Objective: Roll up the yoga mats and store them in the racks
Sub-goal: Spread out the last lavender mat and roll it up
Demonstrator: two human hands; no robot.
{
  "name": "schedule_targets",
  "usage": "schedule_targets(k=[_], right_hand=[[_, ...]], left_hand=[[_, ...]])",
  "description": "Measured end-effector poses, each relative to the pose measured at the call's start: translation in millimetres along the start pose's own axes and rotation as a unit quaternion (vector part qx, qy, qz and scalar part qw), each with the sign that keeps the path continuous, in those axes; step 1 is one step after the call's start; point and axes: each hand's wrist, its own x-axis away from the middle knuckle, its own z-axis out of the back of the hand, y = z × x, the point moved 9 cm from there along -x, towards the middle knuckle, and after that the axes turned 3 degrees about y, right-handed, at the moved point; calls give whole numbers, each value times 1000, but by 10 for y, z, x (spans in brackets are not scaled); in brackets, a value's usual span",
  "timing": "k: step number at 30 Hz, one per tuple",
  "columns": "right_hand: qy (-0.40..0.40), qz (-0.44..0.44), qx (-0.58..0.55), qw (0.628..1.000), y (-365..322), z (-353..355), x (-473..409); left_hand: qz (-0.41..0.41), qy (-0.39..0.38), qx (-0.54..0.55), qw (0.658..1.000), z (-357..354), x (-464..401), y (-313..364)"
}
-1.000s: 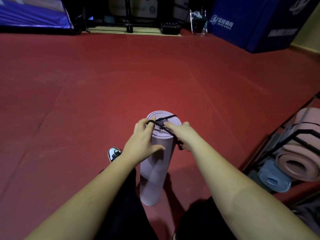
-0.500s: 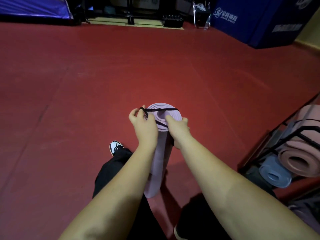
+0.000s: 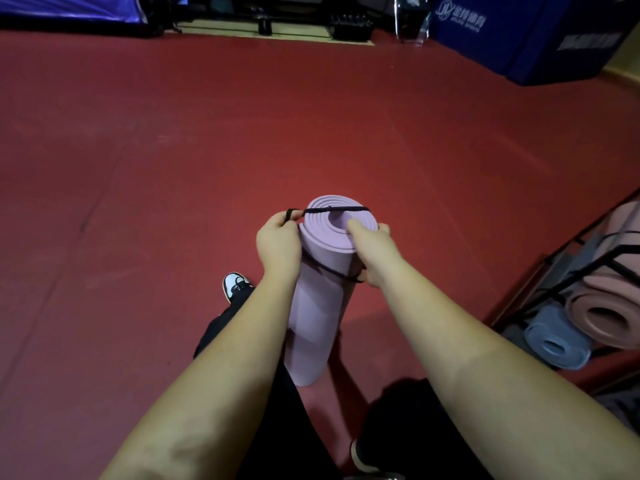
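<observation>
Stretched wider since before, black strap [image 3: 334,210] pinched by left hand [image 3: 278,245]; right hand [image 3: 375,252] grips lilac mat [image 3: 320,292].

Red floor [image 3: 173,168], matte, faint seams running diagonally. Lilac rolled mat [image 3: 317,306] standing upright on it, lower end down near the feet. Black-and-white shoe [image 3: 235,284] planted left of the mat; second shoe [image 3: 360,459] at bottom edge. Black wire rack [image 3: 568,271] on the floor at right, pink roll [image 3: 606,313] and blue roll [image 3: 554,341] inside. Blue padded blocks [image 3: 526,39] at far right, blue-purple pad [image 3: 69,6] far left.
</observation>
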Motion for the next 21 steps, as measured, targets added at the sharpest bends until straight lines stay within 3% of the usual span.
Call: schedule_targets(k=[6,11,16,21], right_hand=[[-39,23,67,997,-4,-3,-7],[-104,13,150,983,-6,-22,-105],[-167,-27,231,958,-109,-5,-214],[-153,-31,258,953,-199,40,-511]], left_hand=[[49,-75,-204,975,-187,-343,130],[185,-138,-171,958,-345,-378,3],[177,-194,-201,944,-425,-331,78],[155,-207,-180,949,-506,-464,-29]])
